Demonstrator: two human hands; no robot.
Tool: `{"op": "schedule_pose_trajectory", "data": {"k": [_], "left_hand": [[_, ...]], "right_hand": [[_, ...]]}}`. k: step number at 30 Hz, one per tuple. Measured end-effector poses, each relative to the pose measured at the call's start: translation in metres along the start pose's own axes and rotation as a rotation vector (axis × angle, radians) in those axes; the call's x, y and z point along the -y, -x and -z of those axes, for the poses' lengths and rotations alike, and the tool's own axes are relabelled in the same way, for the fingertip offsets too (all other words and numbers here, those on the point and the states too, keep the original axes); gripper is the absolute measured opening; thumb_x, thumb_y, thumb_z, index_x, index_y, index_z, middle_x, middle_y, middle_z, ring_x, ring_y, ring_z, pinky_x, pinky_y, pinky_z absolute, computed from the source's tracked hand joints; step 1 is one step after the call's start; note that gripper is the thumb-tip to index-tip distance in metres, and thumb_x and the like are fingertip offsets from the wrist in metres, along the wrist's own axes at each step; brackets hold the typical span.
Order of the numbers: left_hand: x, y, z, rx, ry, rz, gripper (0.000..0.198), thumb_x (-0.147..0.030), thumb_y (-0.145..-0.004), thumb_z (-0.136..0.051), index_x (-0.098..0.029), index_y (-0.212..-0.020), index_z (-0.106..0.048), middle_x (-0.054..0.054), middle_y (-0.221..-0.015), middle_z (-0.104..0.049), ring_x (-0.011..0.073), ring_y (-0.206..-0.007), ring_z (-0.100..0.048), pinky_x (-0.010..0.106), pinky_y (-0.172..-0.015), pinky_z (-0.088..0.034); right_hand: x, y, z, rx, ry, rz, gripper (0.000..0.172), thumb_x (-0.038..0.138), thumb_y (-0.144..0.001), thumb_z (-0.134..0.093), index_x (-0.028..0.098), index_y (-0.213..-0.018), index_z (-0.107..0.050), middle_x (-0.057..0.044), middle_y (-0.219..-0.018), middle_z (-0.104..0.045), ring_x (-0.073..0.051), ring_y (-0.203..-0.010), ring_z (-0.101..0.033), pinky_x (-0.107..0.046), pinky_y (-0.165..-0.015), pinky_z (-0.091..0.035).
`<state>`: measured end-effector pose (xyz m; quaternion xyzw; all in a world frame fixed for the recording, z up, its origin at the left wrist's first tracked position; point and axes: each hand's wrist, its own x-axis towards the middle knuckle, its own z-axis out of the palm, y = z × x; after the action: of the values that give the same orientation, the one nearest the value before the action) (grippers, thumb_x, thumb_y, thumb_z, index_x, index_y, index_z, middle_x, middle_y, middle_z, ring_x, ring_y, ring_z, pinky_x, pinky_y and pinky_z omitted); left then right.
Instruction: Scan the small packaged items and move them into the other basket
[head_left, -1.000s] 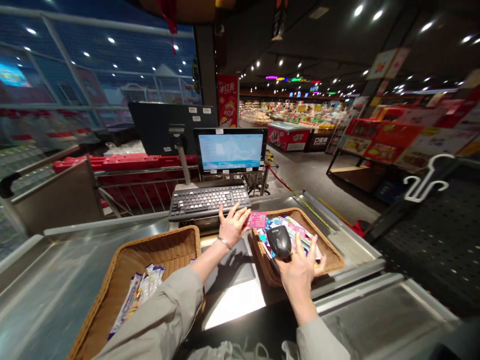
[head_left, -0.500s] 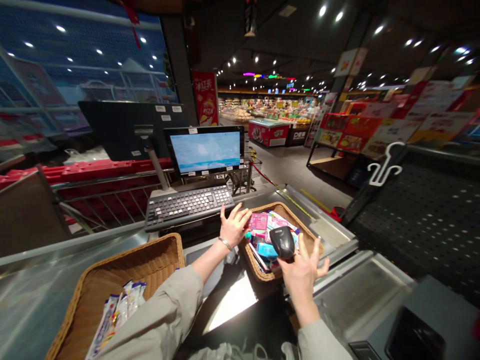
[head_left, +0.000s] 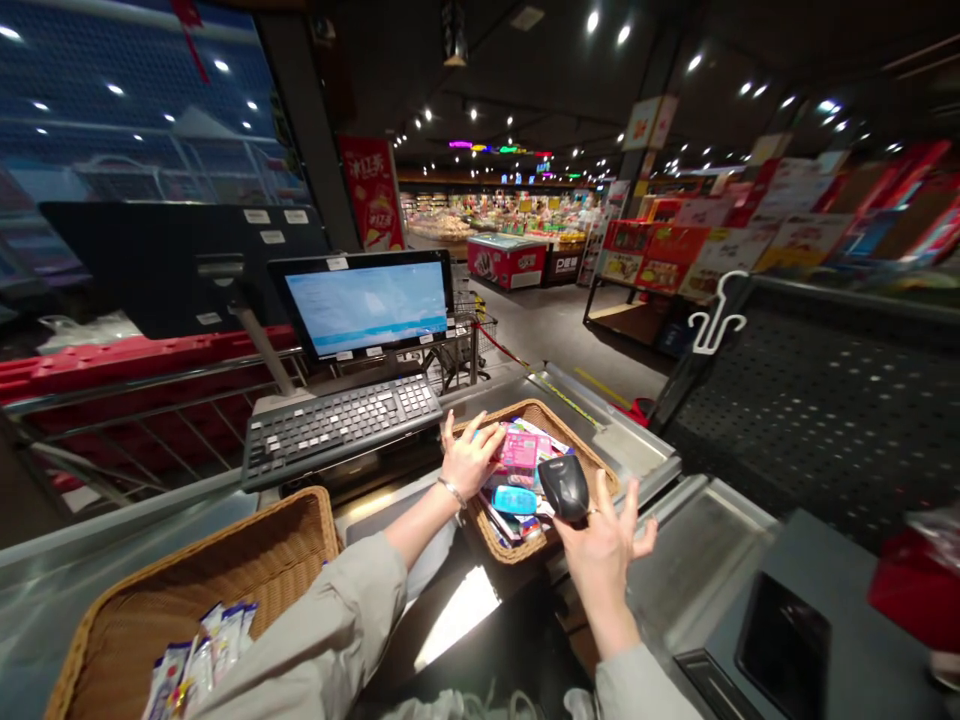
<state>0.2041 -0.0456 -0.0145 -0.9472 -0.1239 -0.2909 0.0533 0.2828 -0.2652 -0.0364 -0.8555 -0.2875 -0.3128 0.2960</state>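
In the head view, my left hand (head_left: 471,462) reaches over the left rim of a wicker basket (head_left: 592,455). Its fingertips pinch the left edge of a pink package (head_left: 520,453). Thumb and fingers of my right hand (head_left: 606,530) hold a black barcode scanner (head_left: 565,488) over the basket's front right part, with other fingers spread. The scanner's head is close to the pink package. A blue item (head_left: 515,500) and several small packages lie in the basket under my hands; their kinds are hard to make out.
A larger wicker basket (head_left: 315,510) holding several slim packets (head_left: 217,640) stands at left. A keyboard (head_left: 345,420) and a lit monitor (head_left: 371,305) are beyond my left arm. At right are a dark phone-like device (head_left: 784,640) and a perforated black panel (head_left: 825,400) with white hooks (head_left: 716,315).
My view has turned right, shifting the surroundings leftward. The pink package has moved right with my left hand relative to the basket. The scanner stays in my right hand and the blue item is more exposed.
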Motion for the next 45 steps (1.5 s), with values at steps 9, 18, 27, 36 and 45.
{"op": "schedule_pose_trajectory", "data": {"k": [9,18,27,36,45], "left_hand": [[-0.015,-0.012,-0.013,0.063,-0.124,0.070,0.064,-0.050,-0.092,-0.047,-0.022,-0.148,-0.035,0.010,-0.152,-0.040,0.0289,-0.148,-0.015,0.067,-0.116,0.003],[0.001,0.005,0.011,0.079,-0.181,0.175,0.064,-0.050,-0.092,-0.046,-0.022,-0.148,-0.035,0.009,-0.154,-0.034,0.0276,-0.149,-0.010,0.066,-0.115,0.005],[0.031,0.040,0.046,0.065,-0.275,0.318,0.066,-0.050,-0.091,-0.049,-0.025,-0.149,-0.032,0.008,-0.154,-0.035,0.0286,-0.149,-0.011,0.066,-0.115,0.006],[0.066,0.102,0.082,0.068,-0.341,0.501,0.064,-0.053,-0.092,-0.046,-0.024,-0.147,-0.037,0.010,-0.153,-0.037,0.0307,-0.148,-0.016,0.067,-0.115,0.004],[0.085,0.169,0.110,0.096,-0.407,0.666,0.068,-0.055,-0.090,-0.049,-0.023,-0.149,-0.035,0.011,-0.152,-0.038,0.0322,-0.148,-0.017,0.067,-0.115,0.002]], "right_hand": [[-0.008,0.002,-0.004,-0.019,0.018,0.004,0.036,0.050,-0.086,-0.050,0.019,-0.087,-0.069,-0.014,-0.126,-0.063,-0.036,-0.140,-0.027,-0.062,-0.106,-0.010],[0.011,-0.002,-0.014,0.020,-0.024,0.063,0.032,0.046,-0.085,-0.052,0.019,-0.083,-0.068,-0.014,-0.129,-0.061,-0.037,-0.140,-0.026,-0.062,-0.105,-0.011],[0.053,-0.003,-0.026,0.076,-0.153,0.177,0.031,0.045,-0.085,-0.054,0.019,-0.090,-0.069,-0.014,-0.130,-0.061,-0.036,-0.141,-0.023,-0.060,-0.104,-0.014],[0.106,0.004,-0.035,0.166,-0.286,0.298,0.030,0.045,-0.083,-0.054,0.019,-0.089,-0.069,-0.014,-0.126,-0.062,-0.037,-0.139,-0.026,-0.059,-0.103,-0.017],[0.145,0.017,-0.039,0.271,-0.400,0.396,0.026,0.037,-0.079,-0.057,0.022,-0.094,-0.070,-0.010,-0.134,-0.058,-0.037,-0.140,-0.023,-0.060,-0.103,-0.019]]}}
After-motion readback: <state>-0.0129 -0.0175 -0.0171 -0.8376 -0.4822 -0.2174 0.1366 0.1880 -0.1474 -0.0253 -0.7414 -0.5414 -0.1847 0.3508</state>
